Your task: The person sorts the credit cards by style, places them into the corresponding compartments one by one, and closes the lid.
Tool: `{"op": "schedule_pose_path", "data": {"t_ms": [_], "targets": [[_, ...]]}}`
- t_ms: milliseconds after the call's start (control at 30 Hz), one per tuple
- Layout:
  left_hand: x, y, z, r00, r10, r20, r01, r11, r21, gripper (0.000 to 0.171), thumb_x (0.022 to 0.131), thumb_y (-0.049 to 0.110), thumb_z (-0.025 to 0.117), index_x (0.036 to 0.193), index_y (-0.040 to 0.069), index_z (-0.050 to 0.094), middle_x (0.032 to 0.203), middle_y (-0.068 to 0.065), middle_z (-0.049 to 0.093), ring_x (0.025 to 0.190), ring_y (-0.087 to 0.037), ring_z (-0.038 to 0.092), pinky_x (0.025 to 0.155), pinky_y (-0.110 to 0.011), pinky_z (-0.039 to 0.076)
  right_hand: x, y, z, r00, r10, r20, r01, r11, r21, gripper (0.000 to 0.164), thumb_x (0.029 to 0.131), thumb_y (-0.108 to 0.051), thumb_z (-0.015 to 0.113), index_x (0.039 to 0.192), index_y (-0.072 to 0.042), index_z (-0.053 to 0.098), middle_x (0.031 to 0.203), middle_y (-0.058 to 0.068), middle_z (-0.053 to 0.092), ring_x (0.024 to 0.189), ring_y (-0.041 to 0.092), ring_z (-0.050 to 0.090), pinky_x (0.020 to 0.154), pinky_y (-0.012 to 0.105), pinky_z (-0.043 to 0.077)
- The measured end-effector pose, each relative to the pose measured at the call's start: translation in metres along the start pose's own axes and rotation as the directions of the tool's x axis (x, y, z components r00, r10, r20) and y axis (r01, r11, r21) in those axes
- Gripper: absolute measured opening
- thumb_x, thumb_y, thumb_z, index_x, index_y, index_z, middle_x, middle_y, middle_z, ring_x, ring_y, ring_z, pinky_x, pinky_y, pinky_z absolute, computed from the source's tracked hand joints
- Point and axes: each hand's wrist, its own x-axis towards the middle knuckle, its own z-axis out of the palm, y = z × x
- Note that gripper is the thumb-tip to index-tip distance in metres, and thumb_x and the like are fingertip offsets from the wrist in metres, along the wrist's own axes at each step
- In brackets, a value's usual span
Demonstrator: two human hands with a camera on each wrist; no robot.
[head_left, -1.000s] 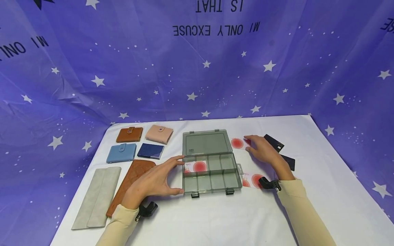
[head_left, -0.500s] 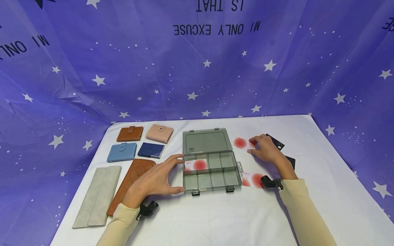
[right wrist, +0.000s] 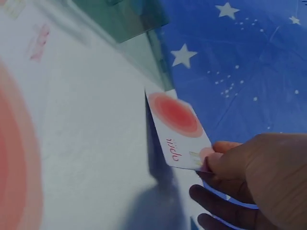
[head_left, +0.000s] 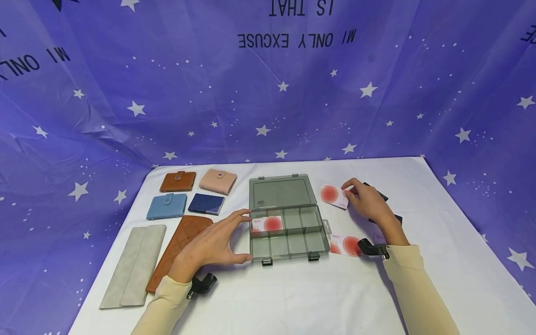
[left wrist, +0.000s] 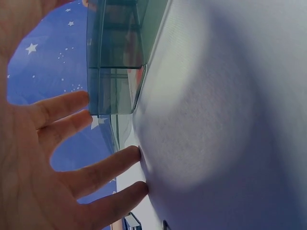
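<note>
A white card with a red circle [head_left: 333, 196] is pinched at one end between the thumb and fingers of my right hand [head_left: 369, 203]. In the right wrist view the card [right wrist: 176, 127] is tilted up off the cloth. My left hand [head_left: 209, 244] spreads its fingers against the left side of a grey-green see-through compartment box [head_left: 289, 257]. That box has its lid [head_left: 281, 191] folded back, and a similar card [head_left: 267, 224] lies in its back left compartments. In the left wrist view the fingertips [left wrist: 79, 99] reach the box wall.
Another red-circle card [head_left: 344, 245] lies right of the box. Dark cards [head_left: 378, 193] are partly hidden behind my right hand. At left are a brown wallet [head_left: 177, 181], pink wallet [head_left: 218, 181], light blue wallet [head_left: 166, 206], navy card holder [head_left: 206, 204], long brown wallet [head_left: 180, 249] and grey wallet [head_left: 134, 267].
My right hand has moved right and lifted the card's held end off the cloth, sliding it away from the box. The left hand has stayed at the box.
</note>
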Motion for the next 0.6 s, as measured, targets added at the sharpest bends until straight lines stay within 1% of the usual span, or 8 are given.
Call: {"op": "schedule_pose_path", "data": {"t_ms": [100,167,233,300,367,467,533,600], "targets": [[0.000,-0.001,0.001,1.000,-0.001,-0.001,0.001,1.000,0.008,0.094,0.079,0.059,0.087,0.154,0.013,0.054,0.169,-0.003,0.042,0.140,-0.028,0.059,0.108,-0.048,0.054,0.001,-0.006,-0.003,0.997,-0.017,-0.070,0.019,0.999,0.028,0.021,0.109,-0.012,0.063,0.127,-0.004,0.068,0.100,0.017,0.077,0.090,0.035,0.072,0.082,0.052,0.053],[0.000,-0.001,0.001,1.000,-0.003,-0.004,0.003,1.000,0.014,0.093,0.079,0.060,0.087,0.154,0.014,0.055,0.169,-0.003,0.042,0.138,-0.028,0.060,0.107,-0.048,0.055,0.002,-0.014,-0.005,0.993,-0.030,-0.115,0.037,0.997,0.065,0.021,0.109,-0.012,0.064,0.127,-0.003,0.068,0.101,0.018,0.077,0.095,0.039,0.075,0.086,0.055,0.055],[0.001,-0.001,0.001,1.000,-0.004,-0.004,0.004,1.000,0.016,0.093,0.079,0.059,0.087,0.153,0.014,0.055,0.169,-0.003,0.041,0.138,-0.028,0.060,0.106,-0.047,0.055,0.002,-0.024,-0.007,0.988,-0.043,-0.148,0.059,0.993,0.102,0.021,0.109,-0.012,0.064,0.127,-0.003,0.069,0.104,0.019,0.078,0.102,0.043,0.076,0.092,0.059,0.056],[0.000,-0.001,0.001,1.000,-0.007,-0.004,0.008,1.000,0.016,0.092,0.079,0.059,0.087,0.153,0.015,0.055,0.169,-0.003,0.041,0.138,-0.028,0.060,0.106,-0.047,0.055,0.002,-0.038,-0.008,0.985,-0.058,-0.165,0.081,0.987,0.139,0.021,0.108,-0.011,0.065,0.127,-0.003,0.069,0.106,0.019,0.079,0.106,0.045,0.076,0.096,0.060,0.057],[0.000,-0.001,0.001,1.000,-0.012,-0.002,0.012,1.000,0.012,0.092,0.079,0.059,0.087,0.153,0.015,0.055,0.169,-0.003,0.041,0.138,-0.029,0.060,0.107,-0.048,0.055,0.001,-0.052,-0.006,0.981,-0.080,-0.175,0.109,0.981,0.162,0.020,0.108,-0.010,0.066,0.126,-0.003,0.070,0.105,0.018,0.079,0.105,0.044,0.077,0.096,0.059,0.058],[0.000,0.000,0.000,1.000,-0.019,0.003,0.019,1.000,0.003,0.092,0.079,0.059,0.087,0.153,0.015,0.055,0.169,-0.003,0.042,0.138,-0.029,0.060,0.107,-0.048,0.054,-0.002,-0.075,0.001,0.977,-0.131,-0.170,0.162,0.969,0.186,0.018,0.106,-0.009,0.069,0.123,-0.005,0.071,0.102,0.014,0.079,0.101,0.040,0.078,0.094,0.055,0.060],[0.000,0.000,0.000,1.000,-0.024,0.006,0.024,1.000,-0.003,0.092,0.079,0.058,0.087,0.153,0.015,0.055,0.169,-0.003,0.042,0.138,-0.029,0.060,0.107,-0.048,0.054,-0.004,-0.089,0.010,0.973,-0.172,-0.151,0.200,0.960,0.198,0.017,0.105,-0.008,0.070,0.122,-0.006,0.071,0.100,0.011,0.079,0.098,0.036,0.079,0.092,0.052,0.061],[0.000,0.000,0.000,1.000,-0.026,0.009,0.026,1.000,-0.008,0.092,0.079,0.058,0.087,0.153,0.015,0.055,0.169,-0.003,0.042,0.138,-0.029,0.060,0.108,-0.048,0.054,-0.006,-0.103,0.020,0.971,-0.211,-0.112,0.230,0.951,0.208,0.016,0.104,-0.008,0.071,0.121,-0.007,0.072,0.101,0.007,0.079,0.097,0.031,0.078,0.089,0.049,0.062]]}}
